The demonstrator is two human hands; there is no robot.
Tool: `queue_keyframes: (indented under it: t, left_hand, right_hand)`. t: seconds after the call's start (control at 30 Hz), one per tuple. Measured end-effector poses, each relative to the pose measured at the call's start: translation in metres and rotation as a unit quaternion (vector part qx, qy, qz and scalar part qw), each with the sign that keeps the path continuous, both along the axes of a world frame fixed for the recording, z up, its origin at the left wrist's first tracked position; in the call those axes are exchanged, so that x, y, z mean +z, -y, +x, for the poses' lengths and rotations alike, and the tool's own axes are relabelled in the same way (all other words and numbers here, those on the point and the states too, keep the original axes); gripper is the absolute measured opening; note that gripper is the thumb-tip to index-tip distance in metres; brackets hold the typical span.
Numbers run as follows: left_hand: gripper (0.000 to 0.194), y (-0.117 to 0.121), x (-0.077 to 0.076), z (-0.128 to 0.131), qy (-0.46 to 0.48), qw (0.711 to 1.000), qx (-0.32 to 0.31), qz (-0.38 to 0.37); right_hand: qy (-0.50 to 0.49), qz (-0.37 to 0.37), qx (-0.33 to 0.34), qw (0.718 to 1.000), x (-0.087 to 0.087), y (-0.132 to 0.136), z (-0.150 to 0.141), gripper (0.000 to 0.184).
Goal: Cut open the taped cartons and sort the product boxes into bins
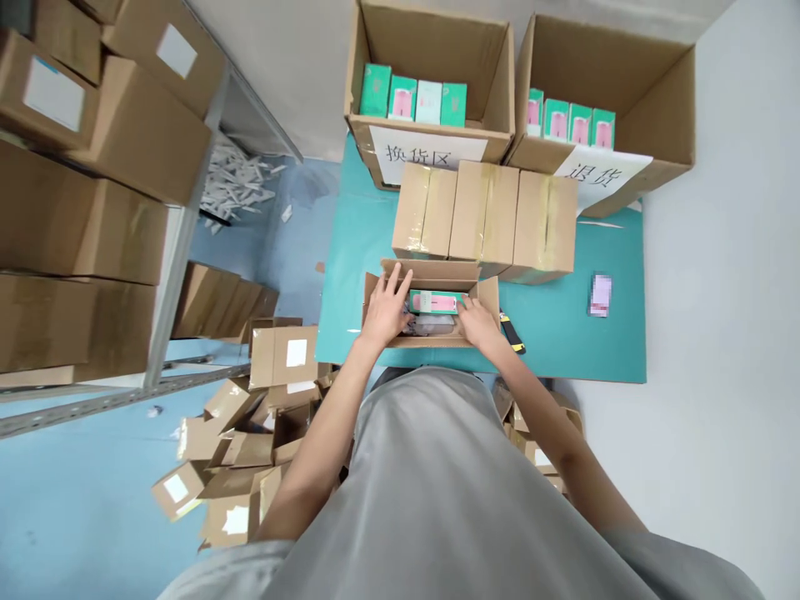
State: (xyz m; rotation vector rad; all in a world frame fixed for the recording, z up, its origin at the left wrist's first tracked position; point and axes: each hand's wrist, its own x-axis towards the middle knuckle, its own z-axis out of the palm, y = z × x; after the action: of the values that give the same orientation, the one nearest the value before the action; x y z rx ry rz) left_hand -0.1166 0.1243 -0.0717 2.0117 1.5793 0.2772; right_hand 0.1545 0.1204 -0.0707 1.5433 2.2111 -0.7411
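An open cardboard carton (431, 342) lies near the front edge of the table, its flaps folded outward. Inside it is a slim green box (436, 302) with a pink picture, beside crumpled clear plastic packing (431, 325). My left hand (384, 312) is open at the carton's left end, fingers spread toward the back flap and thumb reaching inside. At the other end, my right hand (478, 321) has its fingers curled against the right end of the green box. A black-and-yellow box cutter (512, 333) lies just right of the carton.
Three taped cartons (484, 212) stand behind on the teal table (616, 342). Two big labelled bins, a left bin (431, 137) and a right bin (662, 133), hold green boxes. A phone-like object (600, 295) lies right. Shelved cartons (131, 233) and discarded boxes (250, 450) fill the left.
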Motion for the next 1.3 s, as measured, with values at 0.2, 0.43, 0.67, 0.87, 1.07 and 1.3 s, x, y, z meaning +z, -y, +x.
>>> queue_keyframes:
  t: [0.2, 0.43, 0.67, 0.87, 1.07, 1.3]
  left_hand:
    - [0.117, -0.013, -0.01, -0.004, -0.005, 1.0, -0.015, -0.004]
    - [0.119, 0.009, -0.013, 0.003, 0.004, 1.0, 0.004, 0.008]
    - [0.118, 0.023, -0.023, 0.001, 0.035, 0.999, 0.002, 0.02]
    - [0.12, 0.025, -0.029, -0.008, 0.072, 0.997, -0.012, 0.017]
    - [0.117, 0.02, -0.042, -0.018, 0.249, 0.964, 0.092, -0.024]
    - [0.108, 0.021, -0.037, -0.018, 0.473, 0.802, 0.185, -0.313]
  right_hand:
    - [0.055, -0.021, 0.018, 0.998, -0.017, -0.05, -0.061, 0.053]
    - [0.108, -0.031, 0.07, 0.991, -0.037, -0.055, -0.093, 0.046]
    - [0.121, 0.002, 0.079, 0.989, -0.044, -0.027, -0.103, 0.071]
    - [0.121, 0.032, 0.028, 0.992, -0.035, -0.021, -0.105, 0.054]
    - [0.083, 0.062, -0.035, 0.994, -0.001, -0.006, -0.084, 0.064]
    - [-0.265, 0.119, -0.316, 0.903, 0.043, 0.028, -0.046, 0.075]
